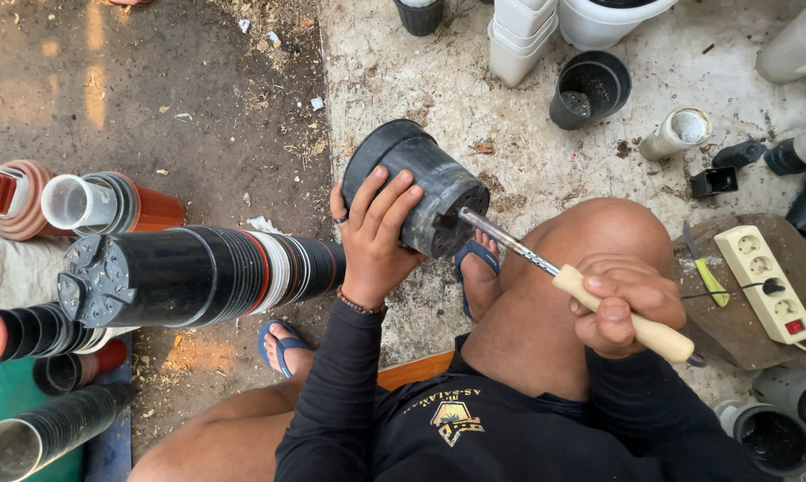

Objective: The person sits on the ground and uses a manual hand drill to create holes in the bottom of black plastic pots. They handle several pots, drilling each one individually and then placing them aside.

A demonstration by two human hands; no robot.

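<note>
My left hand [373, 234] grips a black plastic pot [416, 185], held on its side with its holed bottom turned toward me. My right hand [619, 303] is closed around the pale wooden handle of a soldering iron [571, 284], resting on my right knee. Its metal tip touches the pot's bottom at about the centre. I am seated, knees apart, feet in blue sandals.
A long stack of nested black pots [198, 275] lies on its side at my left, with orange and white stacks around it. A white power strip [765, 283] and a knife [704, 269] lie on a board at right. Loose pots [589, 89] and white buckets [523, 36] stand ahead.
</note>
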